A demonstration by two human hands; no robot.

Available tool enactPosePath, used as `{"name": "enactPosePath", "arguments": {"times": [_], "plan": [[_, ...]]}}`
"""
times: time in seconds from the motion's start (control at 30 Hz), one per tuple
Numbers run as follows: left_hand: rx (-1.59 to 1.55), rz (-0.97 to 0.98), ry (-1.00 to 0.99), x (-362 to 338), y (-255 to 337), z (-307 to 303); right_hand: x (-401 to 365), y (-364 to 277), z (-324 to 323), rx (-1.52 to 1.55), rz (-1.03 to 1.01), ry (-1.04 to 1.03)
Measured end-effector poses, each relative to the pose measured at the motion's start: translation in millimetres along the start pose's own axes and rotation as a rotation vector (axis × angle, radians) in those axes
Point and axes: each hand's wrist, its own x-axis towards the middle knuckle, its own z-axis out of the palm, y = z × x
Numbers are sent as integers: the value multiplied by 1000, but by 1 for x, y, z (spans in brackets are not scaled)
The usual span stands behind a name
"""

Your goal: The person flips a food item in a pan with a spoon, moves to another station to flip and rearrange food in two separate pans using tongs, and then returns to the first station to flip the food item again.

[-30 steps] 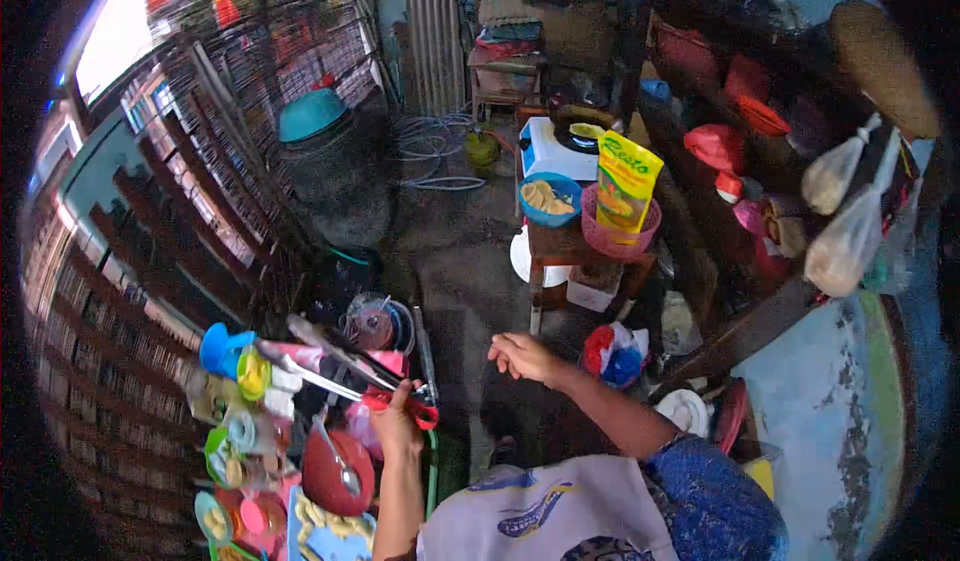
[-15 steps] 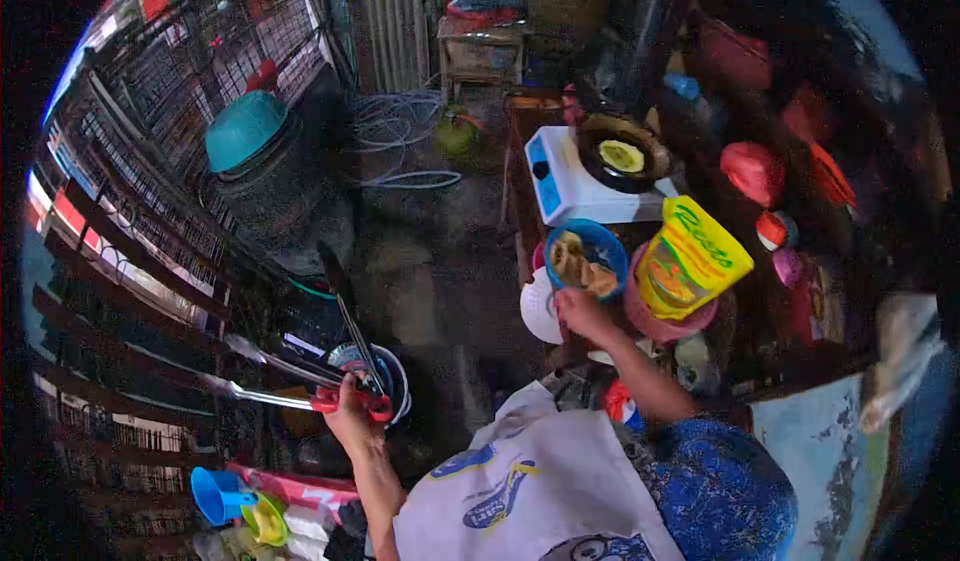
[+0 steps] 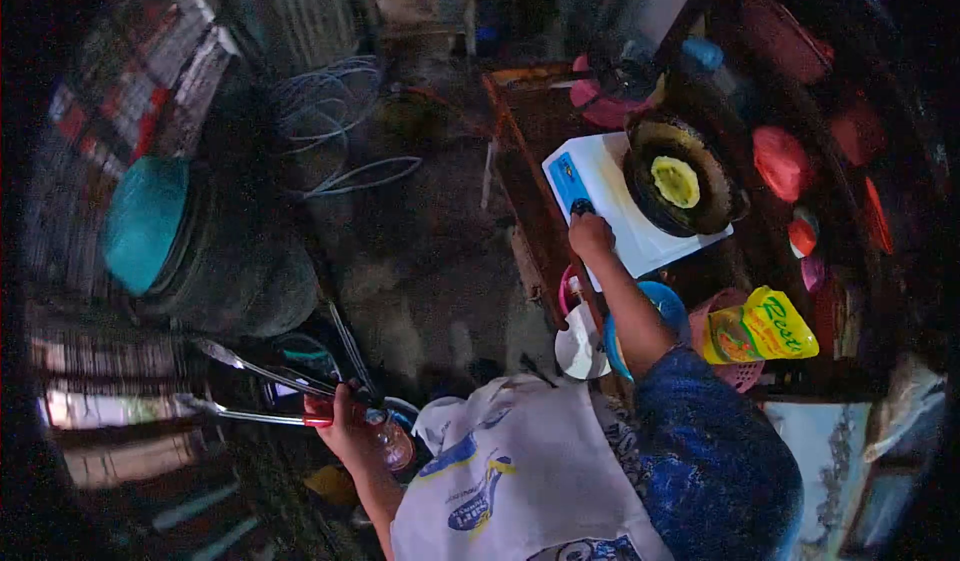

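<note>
My left hand (image 3: 350, 429) is closed around the red handles of metal tongs (image 3: 262, 418), whose two arms spread apart to the left. My right hand (image 3: 592, 237) reaches over the table with its fingers closed at the black knob (image 3: 581, 207) on the front of a white gas stove (image 3: 640, 236). On the stove sits a dark wok (image 3: 722, 173). A yellow-green round piece of food (image 3: 676, 183) lies in the wok. My right forearm partly covers a blue bowl (image 3: 664, 303).
Near the bowl are a white dish (image 3: 580, 346) and a yellow pouch (image 3: 770, 326) in a pink basket (image 3: 740, 375). A teal basin (image 3: 148, 223) tops a dark drum at left. A coiled hose (image 3: 370, 171) lies on the floor. Red and pink items (image 3: 783, 163) line the table's far right.
My right hand has gone from the blue bowl's edge to the stove knob. My left hand still holds the tongs. The view has turned and moved closer to the stove.
</note>
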Motion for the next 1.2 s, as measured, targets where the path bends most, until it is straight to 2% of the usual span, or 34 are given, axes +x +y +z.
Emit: {"name": "enactPosePath", "arguments": {"times": [0.03, 0.07, 0.13, 0.17, 0.2, 0.27, 0.3, 0.37, 0.4, 0.47, 0.53, 0.6, 0.77, 0.87, 0.93, 1.03, 1.1, 1.13, 1.2], "plan": [[-47, 50, -33, 19, -9, 3, 4, -3, -7, -25, 54, -147], [-37, 20, -64, 35, -9, 14, 7, -7, -13, -51, 116, -296], [-54, -137, -18, 62, -4, 37, 10, -24, -23, -139, 244, -308], [28, -57, -139, 96, -35, 20, 12, -31, -27, -206, 339, -303], [19, -86, -167, 116, -43, 26, 18, -33, -29, -241, 361, -307], [129, -133, -239, 147, -47, 35, 27, -35, -33, -143, 508, -478], [150, -151, -281, 167, -51, 39, 33, -40, -35, -164, 526, -489], [53, -227, -259, 185, -38, 58, 44, -47, -39, -175, 810, -610], [-46, -278, -216, 192, -31, 67, 45, -46, -37, -190, 823, -614], [28, -280, -291, 218, -37, 64, 45, -49, -36, -203, 909, -562], [102, -276, -370, 239, -41, 66, 49, -57, -43, -205, 889, -631], [99, -291, -272, 247, -33, 78, 46, -59, -40, -260, 850, -514], [117, -378, -289, 262, -16, 96, 43, -58, -39, -243, 859, -509], [184, -357, -334, 274, -24, 96, 42, -60, -40, -223, 859, -496], [169, -254, -342, 281, -37, 94, 42, -61, -39, -228, 877, -494], [145, -302, -346, 281, -27, 102, 39, -55, -32, -269, 896, -455], [163, -315, -361, 285, -28, 102, 39, -51, -30, -341, 790, -687], [178, -326, -372, 287, -28, 101, 36, -47, -25, -341, 793, -687], [211, -377, -363, 284, -13, 111, 31, -42, -18, -251, 945, -605]]}}
